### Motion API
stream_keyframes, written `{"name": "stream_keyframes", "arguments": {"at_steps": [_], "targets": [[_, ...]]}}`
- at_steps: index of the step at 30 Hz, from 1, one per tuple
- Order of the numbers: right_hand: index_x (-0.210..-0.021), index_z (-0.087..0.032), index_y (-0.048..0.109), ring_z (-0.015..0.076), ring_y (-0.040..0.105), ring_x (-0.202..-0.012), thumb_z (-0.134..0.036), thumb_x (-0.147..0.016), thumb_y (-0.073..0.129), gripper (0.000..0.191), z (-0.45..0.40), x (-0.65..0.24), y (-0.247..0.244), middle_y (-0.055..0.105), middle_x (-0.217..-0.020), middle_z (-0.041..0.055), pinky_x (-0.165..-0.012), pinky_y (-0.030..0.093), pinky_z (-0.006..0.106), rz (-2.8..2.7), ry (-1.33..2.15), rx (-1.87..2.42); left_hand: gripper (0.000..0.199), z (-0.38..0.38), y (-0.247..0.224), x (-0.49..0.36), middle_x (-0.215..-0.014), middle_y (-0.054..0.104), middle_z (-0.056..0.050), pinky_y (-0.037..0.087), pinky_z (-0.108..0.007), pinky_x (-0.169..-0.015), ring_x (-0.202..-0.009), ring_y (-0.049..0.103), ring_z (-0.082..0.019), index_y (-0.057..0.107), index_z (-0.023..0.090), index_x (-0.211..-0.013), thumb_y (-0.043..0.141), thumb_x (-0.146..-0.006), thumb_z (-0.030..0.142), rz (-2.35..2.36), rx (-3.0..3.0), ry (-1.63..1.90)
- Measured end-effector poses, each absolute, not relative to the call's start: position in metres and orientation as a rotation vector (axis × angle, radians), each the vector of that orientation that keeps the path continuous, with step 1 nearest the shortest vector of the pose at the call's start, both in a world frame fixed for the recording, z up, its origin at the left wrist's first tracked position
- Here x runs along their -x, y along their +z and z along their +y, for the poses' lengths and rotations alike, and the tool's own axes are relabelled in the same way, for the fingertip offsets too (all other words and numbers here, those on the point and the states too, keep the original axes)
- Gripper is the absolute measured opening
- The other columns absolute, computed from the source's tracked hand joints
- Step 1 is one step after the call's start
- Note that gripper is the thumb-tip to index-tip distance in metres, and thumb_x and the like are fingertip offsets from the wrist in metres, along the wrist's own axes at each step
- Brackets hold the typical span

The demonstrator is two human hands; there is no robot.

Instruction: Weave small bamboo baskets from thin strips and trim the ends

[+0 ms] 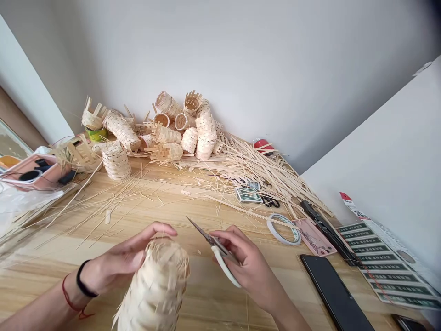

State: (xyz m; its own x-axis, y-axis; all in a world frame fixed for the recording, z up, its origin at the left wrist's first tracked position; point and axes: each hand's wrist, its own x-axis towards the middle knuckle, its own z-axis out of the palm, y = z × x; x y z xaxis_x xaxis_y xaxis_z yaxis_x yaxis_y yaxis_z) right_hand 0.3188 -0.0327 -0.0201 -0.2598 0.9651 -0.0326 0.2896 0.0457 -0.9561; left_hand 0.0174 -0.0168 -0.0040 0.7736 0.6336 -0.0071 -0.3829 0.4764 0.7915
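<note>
A tall woven bamboo basket [155, 289] stands near the front edge of the view, its closed end up. My left hand [132, 253] is at its upper left, thumb against the side and fingers reaching over the top, apart from the thumb. White-handled scissors [223, 262] are in my right hand [244, 266], to the right of the basket. Their pointed blades aim up and left, away from the weave, and look closed.
Woven baskets [167, 133] are piled at the back by the wall, beside long bamboo strips [268, 165]. A tape roll [284, 229], a pink case [315, 236], a black cutter [327, 230] and a phone [334, 289] lie right. A pink bin [37, 172] sits left.
</note>
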Motion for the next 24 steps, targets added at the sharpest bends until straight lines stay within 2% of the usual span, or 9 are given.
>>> {"name": "stream_keyframes", "arguments": {"at_steps": [3,7,12,16,19,21,24], "targets": [[-0.123,-0.030,0.070,0.0213,0.062,-0.097,-0.034,-0.100,0.061,0.025,-0.027,-0.322,-0.031,0.057,-0.106,0.0051,-0.091,0.053,0.035,-1.752,1.009,1.447,0.040,-0.015,-0.007,-0.023,-0.116,0.075,-0.005,0.053,-0.035,-0.093,-0.105,0.073,-0.024,0.063,0.025,-0.132,0.065,-0.100,0.048,0.454,-0.797,0.738],[-0.121,-0.028,0.070,0.0234,0.066,-0.101,-0.027,-0.098,0.057,0.026,-0.022,-0.327,-0.042,0.061,-0.111,0.0067,-0.092,0.054,0.038,-1.838,0.898,1.465,0.043,-0.013,-0.006,-0.030,-0.104,0.074,-0.005,0.055,-0.035,-0.086,-0.098,0.071,-0.023,0.065,0.025,-0.127,0.068,-0.096,0.055,0.626,-0.746,0.799],[-0.117,-0.025,0.070,0.0250,0.069,-0.104,-0.022,-0.094,0.058,0.026,-0.017,-0.332,-0.050,0.065,-0.111,0.0077,-0.094,0.056,0.040,-1.874,0.849,1.469,0.048,-0.013,-0.004,-0.033,-0.107,0.072,-0.004,0.054,-0.038,-0.093,-0.105,0.067,-0.025,0.067,0.026,-0.124,0.071,-0.091,0.061,0.712,-0.706,0.835],[-0.119,-0.023,0.071,0.0251,0.070,-0.107,-0.028,-0.097,0.059,0.025,-0.015,-0.334,-0.046,0.066,-0.113,0.0087,-0.098,0.057,0.040,-1.913,0.861,1.445,0.038,-0.014,-0.008,-0.033,-0.103,0.071,-0.003,0.054,-0.034,-0.091,-0.099,0.065,-0.021,0.071,0.023,-0.107,0.071,-0.092,0.058,0.732,-0.644,0.856],[-0.123,-0.025,0.070,0.0253,0.069,-0.111,-0.036,-0.103,0.056,0.026,-0.017,-0.332,-0.038,0.067,-0.118,0.0093,-0.100,0.057,0.041,-1.947,0.841,1.429,0.034,-0.014,-0.011,-0.033,-0.099,0.067,-0.002,0.054,-0.029,-0.084,-0.092,0.063,-0.018,0.070,0.022,-0.106,0.067,-0.096,0.055,0.745,-0.702,0.842],[-0.135,-0.029,0.064,0.0263,0.066,-0.120,-0.038,-0.103,0.058,0.033,-0.022,-0.329,-0.034,0.063,-0.129,0.0094,-0.105,0.056,0.042,-1.984,0.791,1.386,0.031,-0.015,-0.012,-0.033,-0.097,0.066,-0.001,0.053,-0.028,-0.082,-0.090,0.062,-0.017,0.069,0.022,-0.105,0.068,-0.097,0.052,0.740,-0.739,0.835],[-0.156,-0.039,0.042,0.0298,0.053,-0.140,-0.038,-0.098,0.069,0.064,-0.034,-0.319,-0.034,0.049,-0.151,0.0087,-0.114,0.051,0.047,-2.090,0.673,1.263,0.029,-0.019,-0.014,-0.037,-0.091,0.062,0.000,0.052,-0.028,-0.080,-0.085,0.060,-0.016,0.065,0.021,-0.099,0.069,-0.096,0.050,0.725,-0.724,0.809]]}}
